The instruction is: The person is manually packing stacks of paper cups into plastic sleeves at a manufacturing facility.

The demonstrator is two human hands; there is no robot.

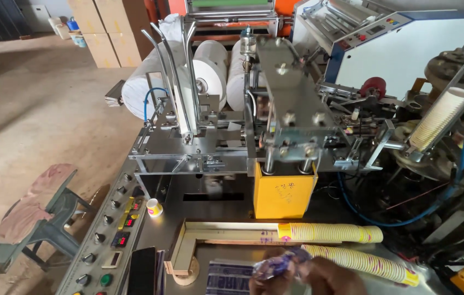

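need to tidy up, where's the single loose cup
The cup stands alone, left of centre in the head view, beside the control panel, left of the yellow box.

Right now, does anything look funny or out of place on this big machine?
One small paper cup stands alone by the control panel, apart from the long cup stacks lying on their sides. A crumpled cloth is draped over the chair. Nothing looks spilled or broken.
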